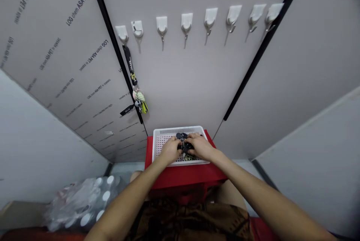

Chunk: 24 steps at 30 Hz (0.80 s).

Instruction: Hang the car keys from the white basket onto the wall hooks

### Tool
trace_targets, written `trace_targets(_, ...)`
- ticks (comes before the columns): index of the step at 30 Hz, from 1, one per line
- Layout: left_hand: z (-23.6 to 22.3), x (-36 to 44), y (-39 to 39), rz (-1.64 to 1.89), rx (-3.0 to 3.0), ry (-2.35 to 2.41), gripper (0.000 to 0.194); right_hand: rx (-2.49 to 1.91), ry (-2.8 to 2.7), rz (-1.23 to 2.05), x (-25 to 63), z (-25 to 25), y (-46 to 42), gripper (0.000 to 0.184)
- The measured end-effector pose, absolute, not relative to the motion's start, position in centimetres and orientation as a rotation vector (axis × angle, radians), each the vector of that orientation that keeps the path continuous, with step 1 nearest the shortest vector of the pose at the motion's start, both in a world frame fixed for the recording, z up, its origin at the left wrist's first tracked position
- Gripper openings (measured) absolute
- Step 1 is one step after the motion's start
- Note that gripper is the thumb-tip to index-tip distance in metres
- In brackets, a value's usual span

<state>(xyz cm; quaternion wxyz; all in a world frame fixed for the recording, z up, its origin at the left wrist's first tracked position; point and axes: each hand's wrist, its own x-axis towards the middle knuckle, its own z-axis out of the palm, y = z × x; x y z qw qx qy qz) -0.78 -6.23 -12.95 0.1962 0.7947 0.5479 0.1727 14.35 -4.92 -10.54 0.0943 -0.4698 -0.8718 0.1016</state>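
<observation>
As left hand [170, 150], right hand [201, 146] cover dark items [182, 136] — fingers together, white basket [177, 130] beneath.

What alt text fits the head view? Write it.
A person's left hand and right hand meet over small dark objects in a white perforated basket on a red table, below a row of white adhesive hooks; a black lanyard with charms hangs at left.

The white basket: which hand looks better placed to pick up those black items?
Probably the right hand: its fingers lie over the black items in the white basket, while the left hand sits beside them, above the perforated floor.
</observation>
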Motion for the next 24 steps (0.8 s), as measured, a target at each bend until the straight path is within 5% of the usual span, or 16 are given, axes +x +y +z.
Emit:
trace_targets(3, -13.0, -1.0, -5.7, 0.643, 2.036, 1.588, 0.015, -1.400, -2.542, 0.273, 14.2, -10.8, -4.8, 0.013)
trace_targets(12, -12.7, -1.7, -5.0, 1.244, 0.813, 1.067, 0.014, -1.239, -2.225, 0.562, 14.1, -10.8, -4.6, 0.011)
trace_targets(24, -10.8, -2.9, -5.5, 1.252, 0.811, 0.988, 0.023, -1.168, -2.080, 0.963, 12.0, -7.7, -3.8, 0.017)
